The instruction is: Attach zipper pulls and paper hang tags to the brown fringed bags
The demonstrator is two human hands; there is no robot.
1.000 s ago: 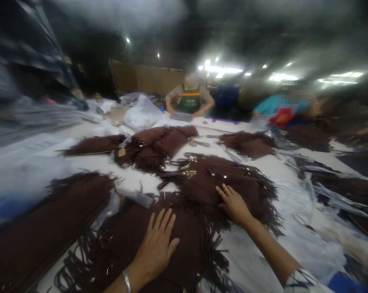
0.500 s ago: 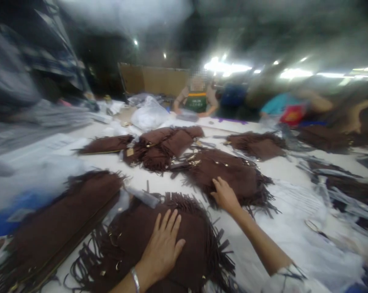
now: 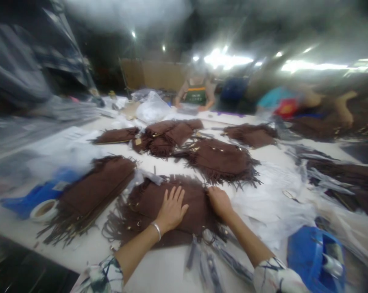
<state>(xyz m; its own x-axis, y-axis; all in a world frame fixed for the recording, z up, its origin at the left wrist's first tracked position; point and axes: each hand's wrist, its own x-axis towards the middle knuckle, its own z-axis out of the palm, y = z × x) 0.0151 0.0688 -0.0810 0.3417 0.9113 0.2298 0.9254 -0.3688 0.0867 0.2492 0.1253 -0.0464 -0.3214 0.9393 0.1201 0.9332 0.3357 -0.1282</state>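
Note:
A dark brown fringed bag (image 3: 151, 199) lies flat on the table in front of me, with gold-coloured rings and studs along its left part. My left hand (image 3: 172, 208) rests open on its upper face, fingers stretched out, and wears a silver bangle. At the bag's right edge my right hand (image 3: 220, 202) is closed with curled fingers on the fringed side; its fingertips are partly hidden. Plastic-wrapped straps (image 3: 210, 264) lie just below the bag. Another brown fringed bag (image 3: 222, 159) sits beyond my right hand.
More brown bags (image 3: 95, 187) lie left and behind. A tape roll (image 3: 44, 210) and blue tape dispenser (image 3: 37, 197) stand left; a blue container (image 3: 314, 256) is at the right front. Plastic sheets (image 3: 269, 195) cover the right side. A co-worker in a green apron (image 3: 196, 95) is opposite.
My right hand has come back from the farther bag to the near bag's right edge, and its fingers have curled. My left hand stays flat on the near bag. The view has shifted down.

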